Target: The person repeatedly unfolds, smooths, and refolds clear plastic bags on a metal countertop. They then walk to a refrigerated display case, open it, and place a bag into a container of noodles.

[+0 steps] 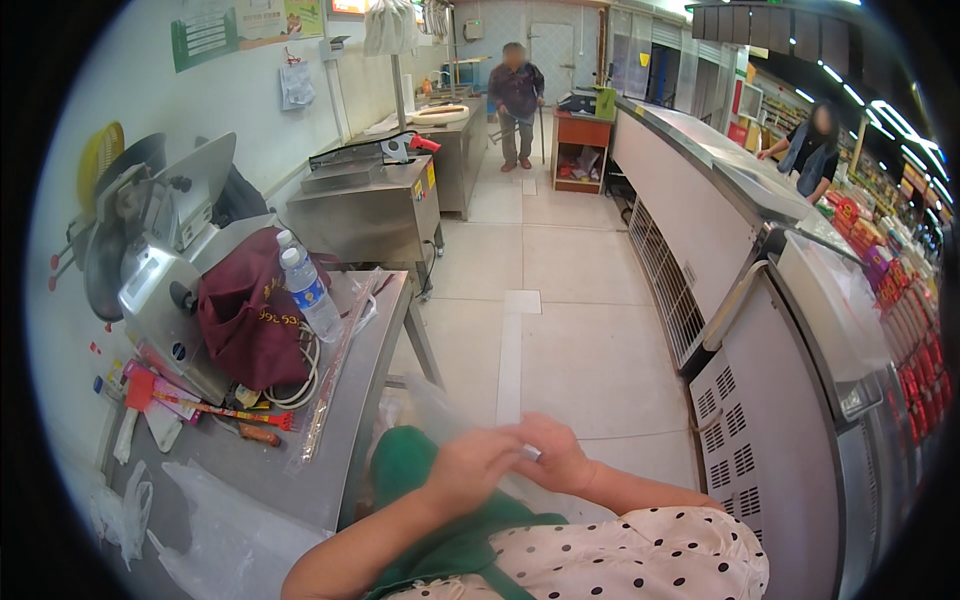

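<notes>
Close together over my lap, my left hand (474, 466) and my right hand (553, 454) meet at the fingertips. Both pinch a thin, clear plastic bag (435, 401), blurred, which juts out beyond my left hand. A small greyish bit shows between the fingers; its shape is hard to make out. Below my hands are a green apron (405, 465) and a polka-dot garment (615, 551). To the left, more clear plastic bags (225, 517) lie on the near end of a metal table (352, 375).
The table carries a meat slicer (161, 300), a maroon cloth (247, 315), water bottles (311, 292) and an orange-handled knife (259, 433). A display freezer (780, 450) lines the right. One person (516, 97) with a cane stands in the aisle; another person (810, 154) is beyond the counter.
</notes>
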The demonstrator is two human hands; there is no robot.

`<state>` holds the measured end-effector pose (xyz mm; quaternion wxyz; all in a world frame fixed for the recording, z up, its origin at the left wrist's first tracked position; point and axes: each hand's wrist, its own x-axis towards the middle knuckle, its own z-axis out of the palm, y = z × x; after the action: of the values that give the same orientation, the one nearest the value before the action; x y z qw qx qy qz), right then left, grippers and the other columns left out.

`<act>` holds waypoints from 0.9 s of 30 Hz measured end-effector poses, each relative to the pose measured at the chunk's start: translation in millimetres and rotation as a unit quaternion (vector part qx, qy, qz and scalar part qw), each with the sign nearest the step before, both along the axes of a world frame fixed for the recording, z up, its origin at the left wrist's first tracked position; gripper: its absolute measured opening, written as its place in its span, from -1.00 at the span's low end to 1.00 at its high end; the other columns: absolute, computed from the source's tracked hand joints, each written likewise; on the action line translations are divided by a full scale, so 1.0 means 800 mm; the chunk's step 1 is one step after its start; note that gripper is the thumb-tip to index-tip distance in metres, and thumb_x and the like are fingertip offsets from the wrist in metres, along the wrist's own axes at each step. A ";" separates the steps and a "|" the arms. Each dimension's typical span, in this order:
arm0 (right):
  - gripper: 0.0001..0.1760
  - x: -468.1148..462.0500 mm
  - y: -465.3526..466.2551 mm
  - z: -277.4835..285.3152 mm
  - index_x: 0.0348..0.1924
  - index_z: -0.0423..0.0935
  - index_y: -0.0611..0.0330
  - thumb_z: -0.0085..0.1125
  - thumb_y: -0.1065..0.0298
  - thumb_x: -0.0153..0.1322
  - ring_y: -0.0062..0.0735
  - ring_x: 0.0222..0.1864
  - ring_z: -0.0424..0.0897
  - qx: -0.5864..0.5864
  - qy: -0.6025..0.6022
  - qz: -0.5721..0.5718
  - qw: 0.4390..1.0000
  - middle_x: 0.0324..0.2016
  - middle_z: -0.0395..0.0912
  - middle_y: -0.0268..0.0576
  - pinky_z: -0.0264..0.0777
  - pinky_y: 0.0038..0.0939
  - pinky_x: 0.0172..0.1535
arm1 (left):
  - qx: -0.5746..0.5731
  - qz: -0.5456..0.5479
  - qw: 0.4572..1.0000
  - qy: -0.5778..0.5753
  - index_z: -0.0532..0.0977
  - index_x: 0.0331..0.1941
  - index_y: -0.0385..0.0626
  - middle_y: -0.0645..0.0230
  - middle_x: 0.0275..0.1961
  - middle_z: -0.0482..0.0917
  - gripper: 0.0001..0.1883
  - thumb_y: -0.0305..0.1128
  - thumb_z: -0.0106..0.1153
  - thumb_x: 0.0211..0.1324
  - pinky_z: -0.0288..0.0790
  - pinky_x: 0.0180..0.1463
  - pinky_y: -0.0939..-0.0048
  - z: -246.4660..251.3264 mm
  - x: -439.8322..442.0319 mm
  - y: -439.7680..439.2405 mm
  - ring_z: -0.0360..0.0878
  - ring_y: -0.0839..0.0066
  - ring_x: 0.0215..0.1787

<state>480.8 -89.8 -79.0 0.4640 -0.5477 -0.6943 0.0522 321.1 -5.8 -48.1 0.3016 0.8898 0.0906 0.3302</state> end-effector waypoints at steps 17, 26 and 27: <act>-0.71 0.002 0.003 0.002 -0.13 0.63 -0.01 0.33 0.37 0.27 -0.22 -0.37 0.52 -0.012 0.021 -0.010 1.000 -0.45 0.55 -0.26 0.42 -0.31 -0.31 | -0.095 0.001 0.994 0.049 0.55 -0.07 -0.14 0.17 -0.14 0.65 -0.71 -0.44 0.24 0.07 0.48 0.00 0.26 0.000 -0.006 -0.004 0.61 0.15 -0.07; -0.72 0.002 0.002 0.008 -0.17 0.65 0.04 0.37 0.45 0.25 -0.24 -0.47 0.47 0.008 0.029 -0.010 0.999 -0.52 0.50 -0.22 0.37 -0.35 -0.42 | -0.088 0.004 0.995 0.050 0.51 0.02 -0.14 0.13 -0.11 0.64 -0.60 -0.44 0.27 0.05 0.48 0.02 0.24 -0.009 -0.005 -0.001 0.61 0.13 -0.06; -0.72 0.003 0.003 0.008 -0.17 0.65 0.04 0.37 0.45 0.25 -0.24 -0.47 0.47 0.011 0.025 -0.010 1.000 -0.52 0.49 -0.21 0.37 -0.35 -0.42 | -0.092 0.005 0.995 0.049 0.51 0.03 -0.13 0.13 -0.11 0.64 -0.60 -0.44 0.27 0.05 0.48 0.02 0.25 -0.008 -0.006 -0.001 0.61 0.13 -0.05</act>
<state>482.9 -87.5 -72.7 0.4876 -0.5481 -0.6775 0.0540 316.7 -6.4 -54.7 0.3751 0.8733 0.1399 0.2776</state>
